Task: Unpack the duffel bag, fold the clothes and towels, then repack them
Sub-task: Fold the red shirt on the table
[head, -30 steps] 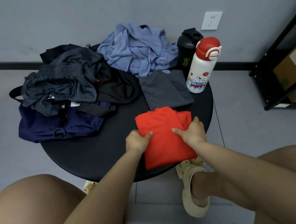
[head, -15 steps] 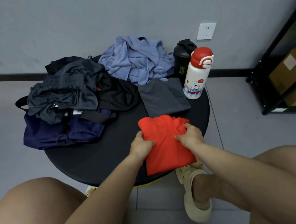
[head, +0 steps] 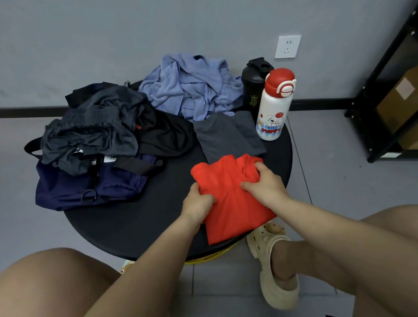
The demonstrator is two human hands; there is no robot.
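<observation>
Head | both hands [head: 235, 192] grip red garment [head: 233, 204] | round black table [head: 131, 225] | grey wall [head: 179, 12]

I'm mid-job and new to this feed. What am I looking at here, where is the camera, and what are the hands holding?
There is no machine: a seated person works with bare hands, and the one camera sits on their head, looking forward and down, so you see their arms and knees. The left hand and right hand both grip a folded red garment at the near edge of a round black table. Behind it lies a folded grey garment. Farther back are a crumpled blue towel, a navy duffel bag with dark clothes heaped on it, a white bottle with a red cap, and a black bottle.
</observation>
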